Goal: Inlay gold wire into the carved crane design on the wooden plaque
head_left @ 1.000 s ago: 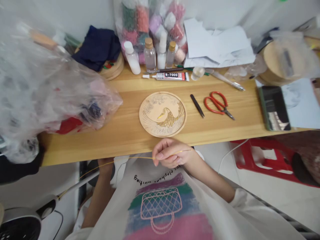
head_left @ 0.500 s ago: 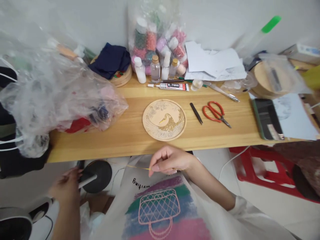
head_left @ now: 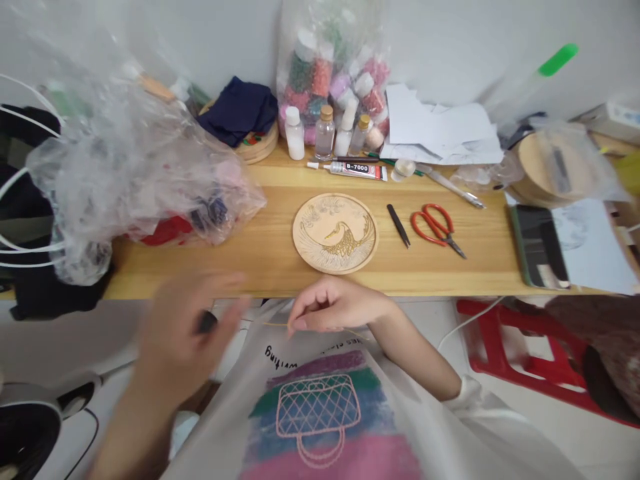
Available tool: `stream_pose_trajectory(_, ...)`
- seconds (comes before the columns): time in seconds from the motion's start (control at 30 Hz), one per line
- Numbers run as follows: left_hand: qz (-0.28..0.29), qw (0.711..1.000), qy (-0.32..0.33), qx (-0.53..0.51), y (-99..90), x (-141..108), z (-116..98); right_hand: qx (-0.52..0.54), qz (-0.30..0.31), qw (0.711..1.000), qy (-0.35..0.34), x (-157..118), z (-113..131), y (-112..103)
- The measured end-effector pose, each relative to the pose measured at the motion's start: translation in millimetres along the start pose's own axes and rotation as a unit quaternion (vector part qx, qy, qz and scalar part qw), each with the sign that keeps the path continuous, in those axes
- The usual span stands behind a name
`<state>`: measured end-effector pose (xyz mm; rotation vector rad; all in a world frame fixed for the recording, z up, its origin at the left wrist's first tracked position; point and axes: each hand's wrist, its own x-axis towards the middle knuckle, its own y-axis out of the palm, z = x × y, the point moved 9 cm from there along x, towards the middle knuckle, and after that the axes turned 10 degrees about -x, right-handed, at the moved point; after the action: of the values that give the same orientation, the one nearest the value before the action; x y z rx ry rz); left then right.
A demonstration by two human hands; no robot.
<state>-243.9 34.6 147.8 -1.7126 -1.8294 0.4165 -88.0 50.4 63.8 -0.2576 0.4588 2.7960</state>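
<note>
My right hand [head_left: 334,305] is in front of the table edge, thumb and fingertips pinched on a thin golden thread [head_left: 274,325]. My left hand [head_left: 193,333] is blurred at the lower left, its thumb and fingers apart, with nothing visible between them. On the wooden table lies an oval wooden plaque [head_left: 313,250] bearing a crane design, partly outlined in gold. To its right are black tweezers [head_left: 399,225] and red-handled pliers [head_left: 434,225].
A crumpled plastic bag [head_left: 145,180] covers the table's left part. Small bottles [head_left: 325,132] and a glue tube [head_left: 357,169] stand or lie behind the plaque. A phone [head_left: 539,247] lies at right, above a red stool [head_left: 500,347].
My left hand has moved right and up, and its fingers have opened. My right hand has shifted slightly left, still pinching the thread. The view has shifted a little.
</note>
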Motion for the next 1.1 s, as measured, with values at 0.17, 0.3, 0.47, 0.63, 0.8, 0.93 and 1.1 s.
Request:
stream_pose_trajectory(0.17,0.176,0.976,0.098,0.081,92.4,26,-41,-0.001,-0.041,0.999,-0.010,-7,8,-15)
stream_pose_trajectory(0.3,0.267,0.958,0.088,0.056,105.7,27,-48,-0.073,-0.138,0.988,0.011,-50,20,-44)
stream_pose_trajectory(0.47,0.193,0.955,0.169,0.149,69.7,45,-70,-0.276,-0.431,0.857,0.056,-119,47,-126)
stream_pose_trajectory(0.63,0.139,0.941,0.185,0.248,58.3,78,-66,-0.538,-0.500,0.652,0.187,-124,67,-164)
stream_pose_trajectory(0.8,0.165,0.892,0.307,0.287,87.6,86,-55,-0.584,-0.393,0.661,0.260,-84,63,-172)
stream_pose_trajectory(0.93,0.129,0.844,0.411,0.321,94.5,82,-54,-0.590,-0.353,0.681,0.252,-69,62,-175)
stream_pose_trajectory(1.1,0.086,0.820,0.439,0.356,97.0,86,-54,-0.608,-0.349,0.656,0.280,-69,61,-173)
